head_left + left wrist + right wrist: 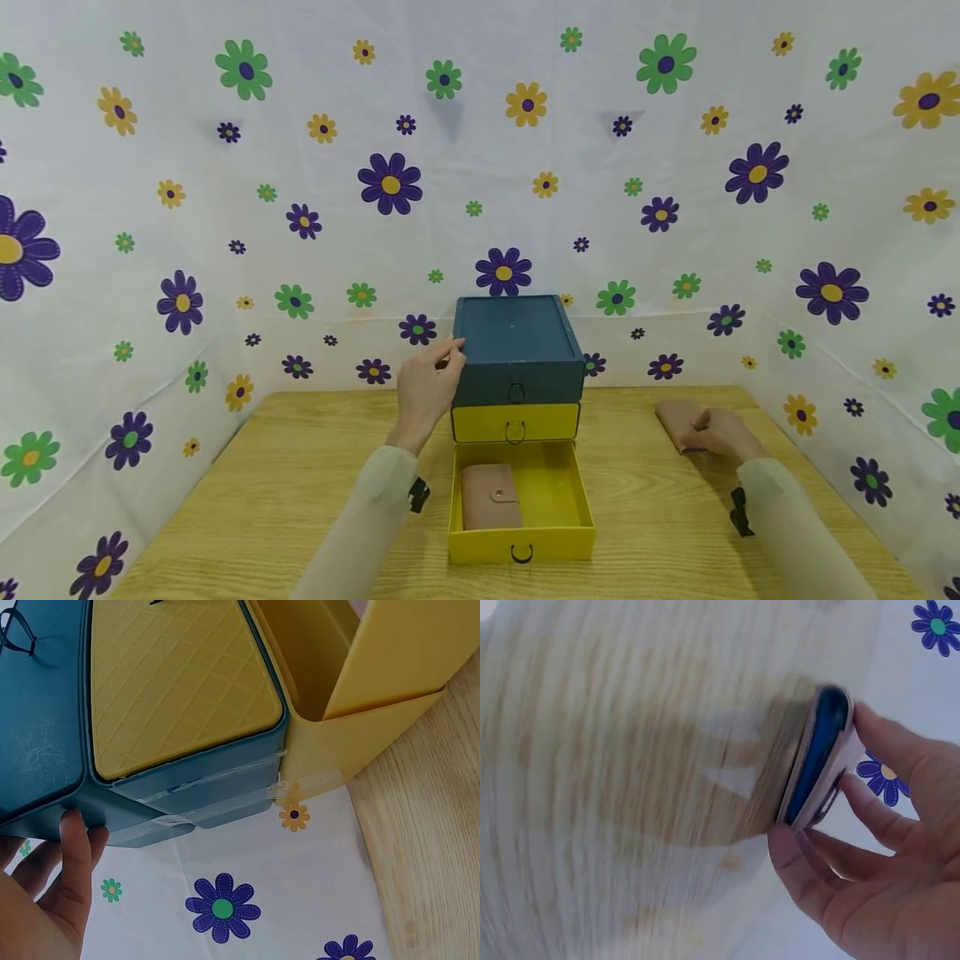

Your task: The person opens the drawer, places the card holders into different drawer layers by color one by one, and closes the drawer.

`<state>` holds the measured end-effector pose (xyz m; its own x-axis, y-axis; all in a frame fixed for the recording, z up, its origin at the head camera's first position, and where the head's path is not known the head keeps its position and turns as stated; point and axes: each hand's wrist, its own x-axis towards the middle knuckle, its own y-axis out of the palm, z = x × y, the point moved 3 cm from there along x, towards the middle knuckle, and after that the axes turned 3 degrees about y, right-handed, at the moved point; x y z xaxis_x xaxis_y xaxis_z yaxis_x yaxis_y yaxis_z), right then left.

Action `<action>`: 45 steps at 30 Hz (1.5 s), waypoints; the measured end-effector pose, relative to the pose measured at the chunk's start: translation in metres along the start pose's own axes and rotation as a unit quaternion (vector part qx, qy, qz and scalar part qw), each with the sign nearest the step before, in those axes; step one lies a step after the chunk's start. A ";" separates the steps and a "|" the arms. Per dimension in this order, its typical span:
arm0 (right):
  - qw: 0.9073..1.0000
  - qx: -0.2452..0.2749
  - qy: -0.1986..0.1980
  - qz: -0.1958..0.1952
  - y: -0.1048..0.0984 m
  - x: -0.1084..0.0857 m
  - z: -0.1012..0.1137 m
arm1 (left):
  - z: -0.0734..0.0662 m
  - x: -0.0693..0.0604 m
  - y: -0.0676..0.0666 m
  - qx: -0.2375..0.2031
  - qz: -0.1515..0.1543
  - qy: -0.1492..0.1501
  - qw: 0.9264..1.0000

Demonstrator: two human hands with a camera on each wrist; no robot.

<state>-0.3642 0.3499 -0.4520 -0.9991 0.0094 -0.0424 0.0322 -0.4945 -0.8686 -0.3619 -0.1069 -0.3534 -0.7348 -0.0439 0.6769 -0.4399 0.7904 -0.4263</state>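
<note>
At the table's right side my right hand (723,435) grips a brownish-pink wallet (680,421). In the right wrist view the thumb and fingers pinch this wallet (821,761) across its sides, and a blue inner layer shows at its end. My left hand (430,385) touches the upper left side of a drawer unit (517,333); the left wrist view shows fingertips (73,825) against its dark blue wall. A similar snap-strap wallet (483,497) lies in the left part of the pulled-out yellow bottom drawer (555,546).
Above the pulled-out drawer sit a closed yellow drawer (487,423) and a dark blue one (480,383), each with a black loop handle. The unit stands on a wood-grain table (300,475). A white flower-printed cloth (480,125) surrounds the table's back and sides.
</note>
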 end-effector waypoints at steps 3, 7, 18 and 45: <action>0.999 0.026 -0.010 0.030 0.002 -0.001 0.003 | 0.000 0.000 0.000 -0.001 0.002 -0.003 1.000; 0.995 0.048 -0.019 0.080 0.004 -0.005 0.010 | 0.000 0.000 0.000 -0.002 0.003 -0.006 1.000; 0.995 0.074 -0.016 0.070 0.012 -0.004 0.010 | 0.000 -0.002 0.001 -0.002 0.005 -0.012 1.000; 0.987 0.141 -0.046 0.059 0.012 -0.016 0.021 | -0.001 0.001 0.000 0.003 0.000 0.002 1.000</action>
<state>-0.3484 0.3258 -0.4515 -0.9876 -0.1359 -0.0791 0.1528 -0.7101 -0.6873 -0.3619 -0.1063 -0.3520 -0.7324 -0.0406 0.6797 -0.4431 0.7864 -0.4305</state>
